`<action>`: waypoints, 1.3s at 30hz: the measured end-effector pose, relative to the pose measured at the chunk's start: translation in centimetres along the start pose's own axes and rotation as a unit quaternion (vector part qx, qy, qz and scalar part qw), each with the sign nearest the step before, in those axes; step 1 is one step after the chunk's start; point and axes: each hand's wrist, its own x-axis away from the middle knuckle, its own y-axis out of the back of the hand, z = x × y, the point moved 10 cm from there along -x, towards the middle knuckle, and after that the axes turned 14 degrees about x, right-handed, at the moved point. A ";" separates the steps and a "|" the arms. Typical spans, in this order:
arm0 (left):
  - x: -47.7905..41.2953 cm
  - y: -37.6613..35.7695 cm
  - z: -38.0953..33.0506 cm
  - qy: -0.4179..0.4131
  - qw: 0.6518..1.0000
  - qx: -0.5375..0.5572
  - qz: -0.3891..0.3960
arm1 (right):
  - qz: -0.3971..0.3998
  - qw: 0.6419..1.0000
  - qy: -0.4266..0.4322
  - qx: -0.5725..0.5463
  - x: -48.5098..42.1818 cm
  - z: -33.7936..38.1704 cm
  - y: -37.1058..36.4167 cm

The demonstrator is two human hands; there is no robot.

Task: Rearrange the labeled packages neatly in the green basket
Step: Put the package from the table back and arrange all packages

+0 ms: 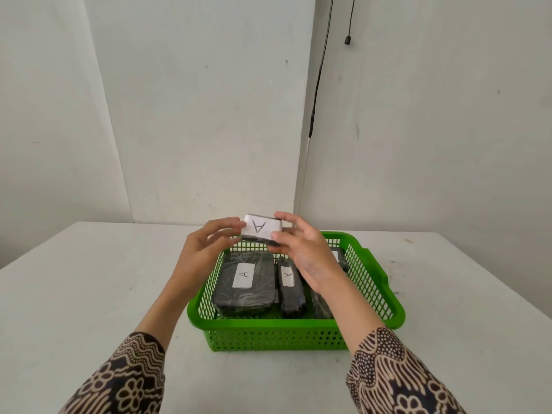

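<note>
A green plastic basket (268, 327) stands on the white table. Inside it at the left lies a wide black package (245, 282) with a white label marked A, and beside it a narrow black package (291, 291), also labelled A. Another black package (340, 258) at the back right is mostly hidden behind my right hand. Above the basket's far rim I hold a small black package (259, 230) whose white label shows an upside-down A. My left hand (209, 246) touches its left end with the fingertips and my right hand (301, 249) pinches its right end.
The white table (89, 294) stretches to both sides of the basket. White walls rise close behind it, and a black cable (316, 94) hangs down the corner. My patterned sleeves fill the lower corners of the view.
</note>
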 end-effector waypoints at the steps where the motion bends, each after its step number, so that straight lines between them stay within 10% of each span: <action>1: -0.1 -0.2 0.1 0.009 1.000 0.016 -0.002 | -0.004 1.000 0.016 -0.012 0.1 0.3 0.3; 19: -0.2 -3.1 -0.7 0.039 0.997 -0.057 0.036 | 0.055 0.985 0.026 0.164 0.8 0.7 -0.1; 23: -0.9 -0.1 0.3 0.038 0.961 -0.275 -0.017 | 0.068 0.984 -0.061 0.150 1.3 -1.7 -1.1; 28: 0.0 3.9 2.9 0.079 0.845 -0.526 -0.053 | 0.129 0.920 -0.116 0.351 2.4 -5.1 -3.2; 39: 1.0 4.4 4.4 0.054 0.829 -0.555 -0.035 | 0.234 0.791 -0.116 0.553 2.7 -7.3 -7.8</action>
